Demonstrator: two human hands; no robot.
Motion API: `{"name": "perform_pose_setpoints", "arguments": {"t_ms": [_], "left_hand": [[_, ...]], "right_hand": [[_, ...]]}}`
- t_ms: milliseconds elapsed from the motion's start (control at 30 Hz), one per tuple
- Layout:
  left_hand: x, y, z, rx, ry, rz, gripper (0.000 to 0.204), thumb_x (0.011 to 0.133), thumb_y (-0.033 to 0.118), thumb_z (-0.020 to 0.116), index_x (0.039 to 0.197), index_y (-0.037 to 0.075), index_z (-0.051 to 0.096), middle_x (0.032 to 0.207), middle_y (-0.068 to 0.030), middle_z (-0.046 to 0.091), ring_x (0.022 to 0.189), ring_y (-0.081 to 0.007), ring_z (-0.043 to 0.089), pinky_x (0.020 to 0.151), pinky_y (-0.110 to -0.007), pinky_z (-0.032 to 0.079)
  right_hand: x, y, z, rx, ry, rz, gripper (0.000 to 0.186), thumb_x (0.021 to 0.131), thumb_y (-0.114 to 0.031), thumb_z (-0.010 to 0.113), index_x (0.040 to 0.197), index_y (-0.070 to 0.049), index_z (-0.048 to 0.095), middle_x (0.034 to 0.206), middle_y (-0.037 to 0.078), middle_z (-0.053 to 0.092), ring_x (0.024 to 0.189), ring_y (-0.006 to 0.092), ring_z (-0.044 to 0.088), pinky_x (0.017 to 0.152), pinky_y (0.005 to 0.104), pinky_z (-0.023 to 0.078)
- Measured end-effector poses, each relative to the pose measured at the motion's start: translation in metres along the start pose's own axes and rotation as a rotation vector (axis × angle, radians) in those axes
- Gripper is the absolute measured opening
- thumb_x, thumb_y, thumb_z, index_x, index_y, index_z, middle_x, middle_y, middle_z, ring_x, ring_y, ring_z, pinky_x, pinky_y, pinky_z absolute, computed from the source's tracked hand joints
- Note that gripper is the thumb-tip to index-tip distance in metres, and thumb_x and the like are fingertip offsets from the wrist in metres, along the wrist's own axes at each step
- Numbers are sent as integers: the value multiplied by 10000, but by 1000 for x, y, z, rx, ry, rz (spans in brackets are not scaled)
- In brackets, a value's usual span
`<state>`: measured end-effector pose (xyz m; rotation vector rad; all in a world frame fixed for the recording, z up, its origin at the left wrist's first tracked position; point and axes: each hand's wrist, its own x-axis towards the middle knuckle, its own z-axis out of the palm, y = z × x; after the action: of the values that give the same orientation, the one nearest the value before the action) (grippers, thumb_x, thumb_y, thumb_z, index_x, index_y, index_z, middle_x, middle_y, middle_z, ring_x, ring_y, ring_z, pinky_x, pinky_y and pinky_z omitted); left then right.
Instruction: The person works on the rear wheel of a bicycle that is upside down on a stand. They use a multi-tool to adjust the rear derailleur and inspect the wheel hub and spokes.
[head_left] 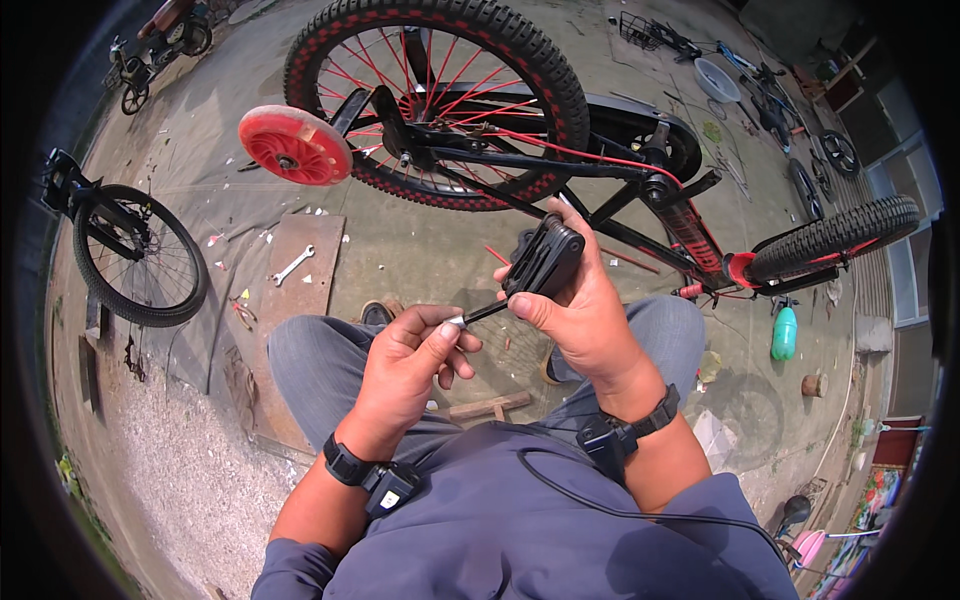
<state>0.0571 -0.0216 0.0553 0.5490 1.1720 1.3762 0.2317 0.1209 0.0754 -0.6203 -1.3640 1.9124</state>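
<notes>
My right hand is closed round a black folding multi-tool, its thumb pressed along the near side. From the tool a slim black rod points down and left toward my left hand. There, thumb and forefinger pinch a small silvery-white piece at the rod's tip; its exact kind is too small to make out. Just beyond my hands lies a black and red bicycle on its side, with a red-spoked rear wheel and a red training wheel.
An open-end wrench lies on a brown board to the left. Farther left is a loose bicycle wheel. On the right are a green bottle and the bicycle's front wheel. A pale basin sits at the far right.
</notes>
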Motion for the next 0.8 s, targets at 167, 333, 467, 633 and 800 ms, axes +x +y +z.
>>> {"name": "perform_pose_setpoints", "arguments": {"t_ms": [167, 333, 467, 633, 800], "left_hand": [[1, -4, -3, -18, 8, 0, 305, 1088, 218, 595, 1285, -15, 599, 1009, -118, 744, 759, -127, 703, 598, -218, 502], [4, -11, -7, -82, 23, -23, 280, 1095, 239, 584, 1236, -3, 607, 972, -113, 743, 743, -135, 706, 578, -220, 505], [6, -16, -10, -288, 36, -99, 243, 1092, 236, 589, 1184, 12, 608, 959, -122, 743, 739, -157, 719, 577, -235, 528], [7, -18, -1, -390, 82, -51, 213, 1089, 217, 590, 1155, 15, 602, 948, -130, 743, 756, -174, 736, 593, -249, 561], [8, -17, -2, -406, 56, -81, 218, 1091, 228, 587, 1140, 16, 600, 934, -122, 740, 752, -175, 733, 601, -254, 568]], "right_hand": [[-2, -1, 3, -77, -32, -36, 996, 856, -20, 841, 1623, -142, 218, 1275, 111, 533, 1125, 227, 659, 966, 374, 576], [-5, -1, 13, -120, -67, -99, 995, 839, 46, 830, 1605, -189, 239, 1257, 102, 562, 1171, 180, 631, 965, 340, 564], [-6, 4, 14, -196, -100, -181, 984, 833, 64, 823, 1589, -185, 246, 1262, 110, 563, 1173, 187, 632, 952, 340, 575], [-8, 12, 16, -157, -81, -206, 993, 861, 5, 828, 1604, -150, 188, 1288, 118, 541, 1226, 249, 625, 1013, 392, 566], [-3, 7, 11, -289, -186, -280, 991, 863, 0, 827, 1601, -155, 185, 1294, 124, 540, 1232, 259, 623, 1014, 405, 568]]}}
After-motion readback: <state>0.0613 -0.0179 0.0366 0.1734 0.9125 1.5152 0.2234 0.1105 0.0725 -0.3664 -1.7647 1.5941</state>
